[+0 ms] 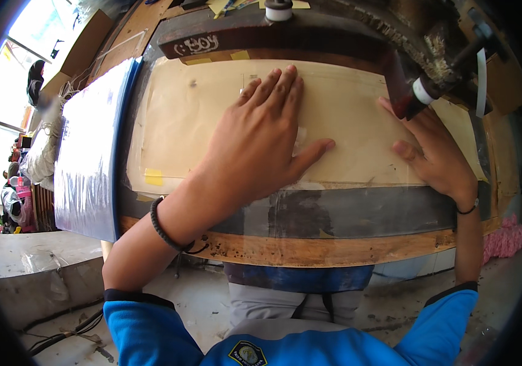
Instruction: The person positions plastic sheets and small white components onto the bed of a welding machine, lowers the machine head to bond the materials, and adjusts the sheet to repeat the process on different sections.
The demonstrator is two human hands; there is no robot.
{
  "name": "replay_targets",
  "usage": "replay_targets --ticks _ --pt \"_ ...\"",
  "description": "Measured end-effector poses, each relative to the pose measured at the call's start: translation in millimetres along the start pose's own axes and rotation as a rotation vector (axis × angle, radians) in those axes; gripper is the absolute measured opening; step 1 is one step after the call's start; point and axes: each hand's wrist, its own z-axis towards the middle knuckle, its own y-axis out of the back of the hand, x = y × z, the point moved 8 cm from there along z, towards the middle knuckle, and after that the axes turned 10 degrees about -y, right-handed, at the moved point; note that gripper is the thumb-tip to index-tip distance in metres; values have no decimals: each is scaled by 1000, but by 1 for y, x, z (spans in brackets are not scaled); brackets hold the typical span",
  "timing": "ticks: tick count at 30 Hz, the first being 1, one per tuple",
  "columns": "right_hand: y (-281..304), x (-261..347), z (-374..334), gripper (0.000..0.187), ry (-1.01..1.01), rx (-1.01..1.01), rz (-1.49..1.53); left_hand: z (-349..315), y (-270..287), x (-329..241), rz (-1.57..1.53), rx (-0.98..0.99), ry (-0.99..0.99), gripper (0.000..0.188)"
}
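A large tan sheet point(188, 122), which looks like paper or card, lies flat on a wooden board point(285, 247) with a dark grey surface strip. My left hand point(261, 128) rests palm down on the sheet's middle, fingers extended together and thumb spread out. Toward the sheet's right end, my right hand point(434, 155) is also laid down, thumb apart from the fingers. The corner of a dark red-brown frame point(273, 44) hides some of its fingers. A yellow tape piece point(153, 177) sticks near the sheet's lower left corner. Neither hand grips anything.
Metal clamp parts point(450, 67) with white collars stand at the back right by the frame. On the left leans a shiny plastic-covered panel point(90, 146) with a blue edge. A pink fibrous bundle point(506, 239) sits at the right, and cables point(69, 332) run across the floor.
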Motion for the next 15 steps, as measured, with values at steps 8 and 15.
replay_targets --ticks 8,15 --pt "-3 -1 -1 51 51 -116 39 2 -2 15 70 -24 27 85" --pt "-4 0 0 54 68 -131 20 5 -4 19 86 -17 40 85"
